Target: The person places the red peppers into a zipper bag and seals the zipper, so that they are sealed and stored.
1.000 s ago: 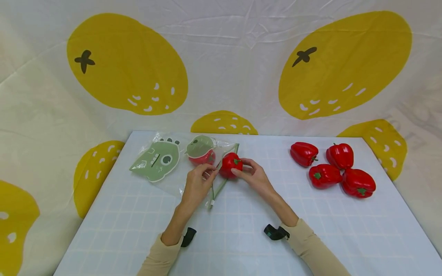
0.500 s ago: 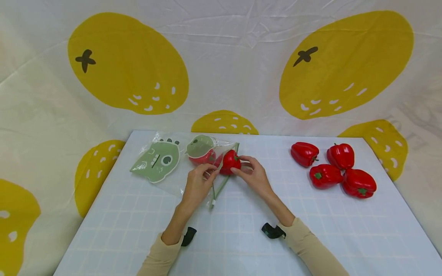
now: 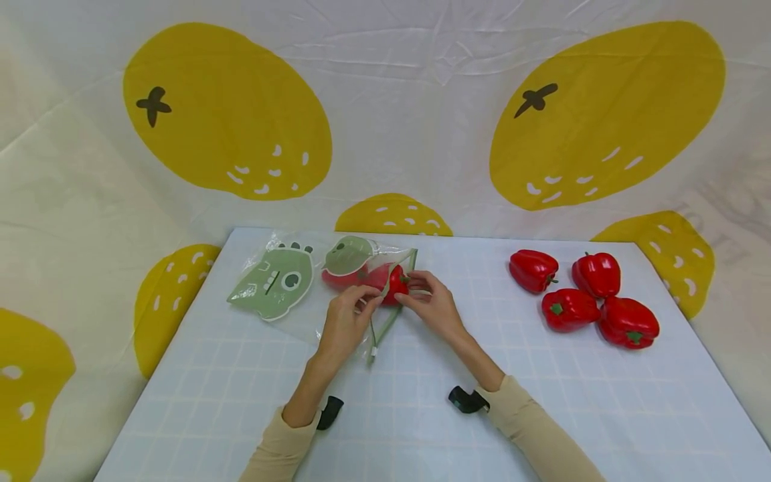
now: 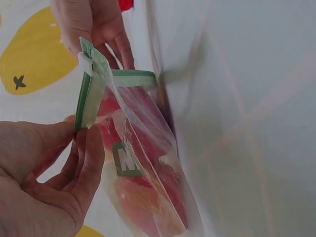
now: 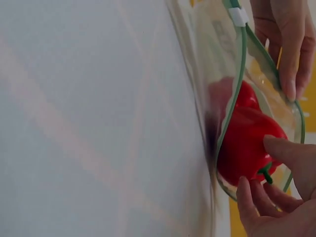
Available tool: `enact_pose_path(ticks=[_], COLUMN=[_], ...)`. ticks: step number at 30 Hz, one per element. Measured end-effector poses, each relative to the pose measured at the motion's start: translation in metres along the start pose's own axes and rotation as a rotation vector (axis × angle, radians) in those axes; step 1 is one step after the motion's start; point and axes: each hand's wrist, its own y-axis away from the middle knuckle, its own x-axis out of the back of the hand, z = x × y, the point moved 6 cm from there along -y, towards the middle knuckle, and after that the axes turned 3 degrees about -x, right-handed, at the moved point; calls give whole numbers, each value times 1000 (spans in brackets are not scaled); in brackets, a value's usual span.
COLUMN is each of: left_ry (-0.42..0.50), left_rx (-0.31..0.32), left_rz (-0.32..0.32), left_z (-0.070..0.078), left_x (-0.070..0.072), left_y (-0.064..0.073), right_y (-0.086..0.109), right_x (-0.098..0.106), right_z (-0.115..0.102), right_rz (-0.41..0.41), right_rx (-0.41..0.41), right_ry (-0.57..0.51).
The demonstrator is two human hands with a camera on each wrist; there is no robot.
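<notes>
My left hand (image 3: 346, 318) pinches the green zip edge of a clear zip bag (image 3: 394, 323) that lies on the table with green cartoon prints on it. At the bag's mouth, my right hand (image 3: 435, 306) holds a red bell pepper (image 3: 397, 284) between thumb and fingers. Most of this pepper is inside the bag, its green stem facing out, as the right wrist view shows. Deeper in lies another red bell pepper (image 3: 343, 278), partly hidden by a print. A white slider (image 5: 238, 17) sits on the zip.
Several red bell peppers (image 3: 569, 309) lie grouped on the right side of the table (image 3: 409, 415), which has a pale grid pattern. Behind it hangs a white cloth (image 3: 409, 120) with large yellow fruit prints.
My right hand has moved left, taking the pepper from the bag's mouth mostly into the bag. My left hand stays on the zip edge.
</notes>
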Motion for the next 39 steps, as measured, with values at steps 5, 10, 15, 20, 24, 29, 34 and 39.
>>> enact_pose_path(ticks=[5,10,15,20,24,29,34,39], left_ry=[-7,-30,-53,-59,-51,-48,-49,-55], left_rx=[8,17,-4,-33,-45,-52,-59,-93], left_rz=[-6,-19,-16,-16,-28,-50,-64,-67], left_z=[1,4,6,8,10,12,13,15], left_x=[1,3,4,4,4,4,3,2], left_y=[0,0,1,1,1,1,1,1], right_y=[-4,-7,-11,-13,-14,-16,-19,-22], right_x=[-7,-12,-18,-23,-24,-27,-32,-37], right_z=[0,-4,-2,-2,-3,-4,-6,-5], right_rz=[-30,-78,-133,-167,-161,-154,-163,-164], right_rx=[44,83,82,83,74,86,119,130], right_ry=[35,72,50,24,29,46,36,33])
